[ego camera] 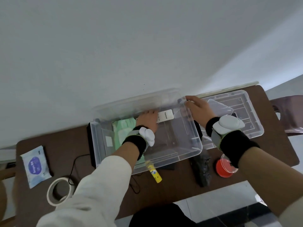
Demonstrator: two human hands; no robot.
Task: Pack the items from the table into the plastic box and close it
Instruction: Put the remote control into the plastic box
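Box (196, 149) of clear plastic stands open on brown counter (180, 184); lid (252, 128) lies flat just right of it. Left hand (147, 120) is inside the box, fingers closed on one end of white remote (165, 117), beside green cloth (124, 128). Right hand (198, 108) curls over the box's far right corner rim. Outside, on counter: wipes pack (36, 164) and tape roll (49, 193) at left, yellow glue stick (154, 172) against the near wall, red tub (224, 167) at right.
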